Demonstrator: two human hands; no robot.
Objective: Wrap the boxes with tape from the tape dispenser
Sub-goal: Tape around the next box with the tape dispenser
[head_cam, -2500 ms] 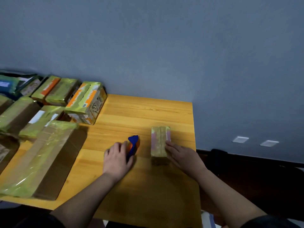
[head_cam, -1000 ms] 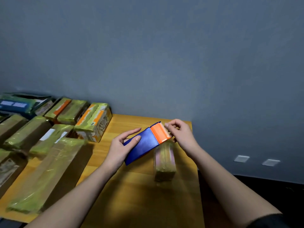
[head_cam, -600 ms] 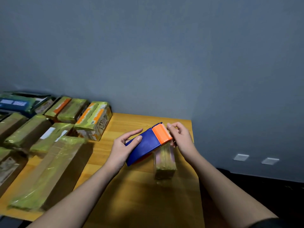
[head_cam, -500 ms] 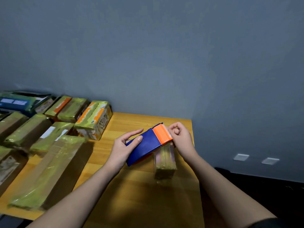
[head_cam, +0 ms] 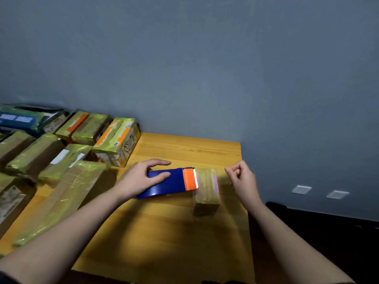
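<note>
While the tape dispenser [head_cam: 167, 182] hangs with its orange cutter end over the left edge of the small box [head_cam: 206, 189], the main risk, as I judge it, is the tape itself — a clear strip seems to run from the cutter across the box top toward the right hand [head_cam: 242, 178], though it is too faint to be sure of. If that strip slackens it could fold on itself or land crooked, and a hard pull could drag the light box across the wooden table [head_cam: 184, 232], since nothing pins it down.

The left hand [head_cam: 141, 179] grips the blue body of the dispenser, thumb on its near face and fingers curled over the far edge. The right hand is held up just right of the box, fingers curled in a tight pinch; I cannot tell whether tape is really between them. Already-wrapped boxes [head_cam: 51, 160] crowd the left side.
</note>
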